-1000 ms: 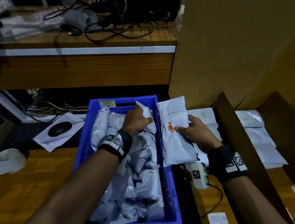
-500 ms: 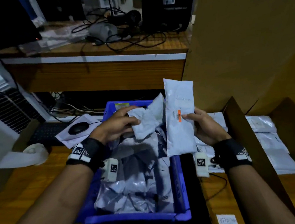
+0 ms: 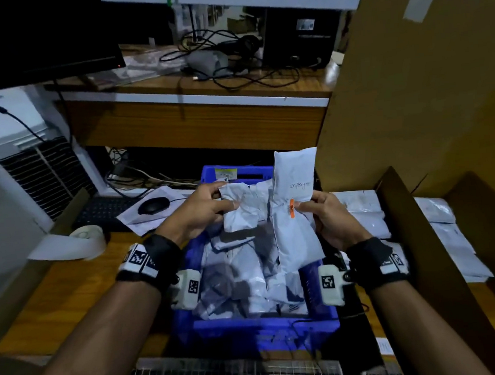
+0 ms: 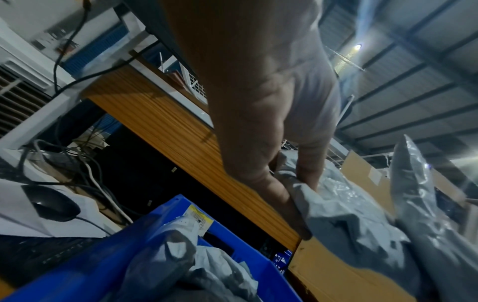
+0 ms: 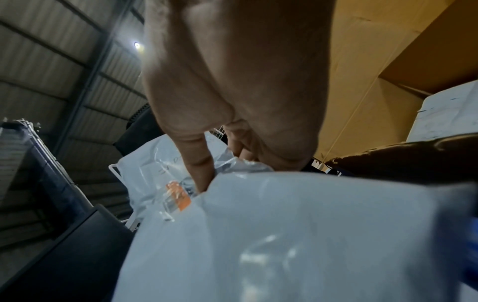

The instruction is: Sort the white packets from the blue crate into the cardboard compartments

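Note:
A blue crate full of white packets sits in front of me on the wooden table. My left hand pinches a small crumpled white packet above the crate; the left wrist view shows the hand with the packet between thumb and fingers. My right hand holds a long white packet with an orange sticker upright over the crate's right side. In the right wrist view the thumb presses that long packet beside the sticker. Cardboard compartments with stacked white packets lie to the right.
A tall cardboard wall rises at the back right. A mouse, a keyboard and a paper roll lie left of the crate. Behind is a wooden desk with cables. A wire grid sits at the near edge.
Both hands have risen from the crate, each lifting its packet. The left packet came up out of the pile; the right packet now stands upright with its sticker facing me.

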### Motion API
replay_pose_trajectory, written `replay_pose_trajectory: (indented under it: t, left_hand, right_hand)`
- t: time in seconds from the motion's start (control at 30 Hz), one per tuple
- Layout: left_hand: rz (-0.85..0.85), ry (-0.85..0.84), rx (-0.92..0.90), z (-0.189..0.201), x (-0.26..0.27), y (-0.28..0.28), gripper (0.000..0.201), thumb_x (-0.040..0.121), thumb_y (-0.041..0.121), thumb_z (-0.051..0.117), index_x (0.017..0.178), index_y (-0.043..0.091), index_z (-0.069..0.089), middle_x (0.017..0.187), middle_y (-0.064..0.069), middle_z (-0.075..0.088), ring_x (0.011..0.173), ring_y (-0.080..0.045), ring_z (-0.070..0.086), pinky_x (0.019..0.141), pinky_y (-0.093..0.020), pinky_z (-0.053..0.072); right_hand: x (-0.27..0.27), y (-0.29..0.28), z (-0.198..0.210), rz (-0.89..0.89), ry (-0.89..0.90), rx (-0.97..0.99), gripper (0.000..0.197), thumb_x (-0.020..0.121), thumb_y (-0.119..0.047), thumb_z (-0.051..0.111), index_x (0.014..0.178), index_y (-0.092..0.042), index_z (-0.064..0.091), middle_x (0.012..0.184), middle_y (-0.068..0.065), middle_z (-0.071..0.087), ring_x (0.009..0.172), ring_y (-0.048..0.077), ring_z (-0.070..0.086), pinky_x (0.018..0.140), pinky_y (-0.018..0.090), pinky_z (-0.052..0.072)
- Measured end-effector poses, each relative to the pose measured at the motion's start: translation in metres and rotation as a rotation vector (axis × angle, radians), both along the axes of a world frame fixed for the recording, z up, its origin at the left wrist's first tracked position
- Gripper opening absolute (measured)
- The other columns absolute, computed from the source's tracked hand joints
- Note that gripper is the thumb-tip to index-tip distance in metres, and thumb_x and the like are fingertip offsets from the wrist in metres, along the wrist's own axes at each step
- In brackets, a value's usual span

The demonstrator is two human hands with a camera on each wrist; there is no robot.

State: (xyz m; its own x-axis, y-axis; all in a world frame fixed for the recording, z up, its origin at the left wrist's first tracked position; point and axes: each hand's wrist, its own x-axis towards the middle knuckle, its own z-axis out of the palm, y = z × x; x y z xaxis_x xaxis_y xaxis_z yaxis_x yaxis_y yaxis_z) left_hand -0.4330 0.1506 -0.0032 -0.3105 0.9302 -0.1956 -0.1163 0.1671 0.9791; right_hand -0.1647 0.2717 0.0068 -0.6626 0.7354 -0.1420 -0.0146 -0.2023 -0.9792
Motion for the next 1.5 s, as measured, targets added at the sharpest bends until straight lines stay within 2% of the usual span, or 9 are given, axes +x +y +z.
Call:
replay_pose_trajectory:
  t: [0.17, 0.33, 0.5, 0.63, 0.8, 0.93, 1.13, 1.33, 1.5]
  left_hand:
    - [0.003, 0.001, 0.033, -0.005, 0.006, -0.008, 0.048, 0.086, 0.005, 0.084, 0.129, 0.016, 0.066, 0.101, -0.014, 0.070, 0.082, -0.028, 0.059, 0.058, -0.034, 0.037]
    - [-0.010, 0.074, 0.102, -0.001, 0.009, -0.016, 0.041, 0.092, -0.003, 0.077, 0.129, 0.012, 0.065, 0.116, -0.013, 0.077, 0.101, -0.025, 0.076, 0.084, -0.037, 0.060]
    - [0.158, 0.217, 0.320, 0.007, 0.000, -0.024, 0.042, 0.085, -0.019, 0.070, 0.099, 0.020, 0.070, 0.095, 0.003, 0.073, 0.089, -0.011, 0.066, 0.074, -0.023, 0.054]
    - [0.043, 0.235, 0.499, 0.007, 0.011, -0.032, 0.056, 0.077, -0.024, 0.063, 0.093, 0.029, 0.068, 0.130, -0.006, 0.066, 0.126, -0.021, 0.064, 0.097, -0.029, 0.051]
    - [-0.178, 0.563, 0.566, -0.006, 0.040, -0.036, 0.049, 0.071, -0.022, 0.078, 0.091, 0.022, 0.073, 0.145, 0.003, 0.055, 0.140, -0.014, 0.054, 0.100, -0.028, 0.051]
    - [-0.218, 0.598, 0.591, -0.004, 0.042, -0.041, 0.048, 0.071, -0.024, 0.076, 0.088, 0.020, 0.074, 0.148, 0.007, 0.055, 0.142, -0.012, 0.053, 0.095, -0.051, 0.055]
    - [-0.293, 0.549, 0.552, -0.003, 0.044, -0.044, 0.049, 0.079, -0.027, 0.068, 0.093, 0.018, 0.079, 0.156, 0.011, 0.049, 0.143, -0.010, 0.052, 0.104, -0.044, 0.054]
    - [-0.262, -0.112, 0.352, 0.008, 0.072, -0.048, 0.025, 0.106, 0.006, 0.046, 0.121, 0.011, 0.066, 0.132, 0.002, 0.069, 0.110, -0.020, 0.070, 0.083, -0.033, 0.059]
    - [-0.183, 0.078, 0.307, 0.016, 0.110, -0.033, 0.046, 0.093, 0.052, 0.076, 0.127, 0.025, 0.062, 0.116, -0.001, 0.077, 0.104, -0.018, 0.073, 0.088, -0.036, 0.057]
  right_hand:
    - [0.006, -0.026, -0.001, -0.109, 0.003, 0.013, 0.032, 0.098, 0.007, 0.060, 0.127, 0.001, 0.071, 0.128, 0.015, 0.074, 0.121, 0.037, 0.069, 0.105, 0.047, 0.054]
    - [0.021, -0.045, 0.007, -0.192, -0.029, -0.011, 0.033, 0.100, 0.004, 0.060, 0.132, 0.000, 0.068, 0.127, 0.014, 0.075, 0.115, 0.033, 0.073, 0.100, 0.045, 0.059]
    - [0.043, -0.054, 0.007, -0.351, -0.097, -0.054, 0.029, 0.102, 0.001, 0.058, 0.129, -0.005, 0.067, 0.126, 0.015, 0.075, 0.108, 0.030, 0.075, 0.093, 0.042, 0.061]
    - [0.043, -0.076, 0.008, -0.341, -0.089, -0.066, 0.031, 0.107, -0.003, 0.052, 0.134, -0.009, 0.065, 0.126, 0.012, 0.075, 0.125, 0.038, 0.067, 0.113, 0.055, 0.049]
    - [0.037, -0.103, 0.016, -0.201, 0.028, -0.172, 0.047, 0.113, -0.036, 0.043, 0.151, -0.012, 0.056, 0.147, 0.017, 0.062, 0.136, 0.037, 0.058, 0.121, 0.058, 0.038]
    - [0.043, -0.117, 0.029, -0.103, 0.157, -0.271, 0.074, 0.110, -0.064, 0.020, 0.156, -0.014, 0.048, 0.155, 0.015, 0.055, 0.144, 0.034, 0.052, 0.120, 0.052, 0.041]
    - [0.051, -0.116, 0.016, -0.164, 0.039, -0.021, 0.048, 0.103, -0.004, 0.063, 0.149, -0.009, 0.051, 0.142, 0.015, 0.067, 0.130, 0.036, 0.065, 0.108, 0.053, 0.053]
    - [0.069, -0.114, 0.016, -0.243, 0.073, 0.034, 0.050, 0.099, 0.002, 0.066, 0.145, -0.014, 0.052, 0.138, 0.008, 0.070, 0.124, 0.030, 0.069, 0.100, 0.045, 0.060]
    - [0.093, -0.115, 0.019, -0.216, 0.045, 0.125, 0.059, 0.097, 0.003, 0.069, 0.149, -0.017, 0.048, 0.139, 0.004, 0.070, 0.126, 0.028, 0.068, 0.099, 0.043, 0.060]
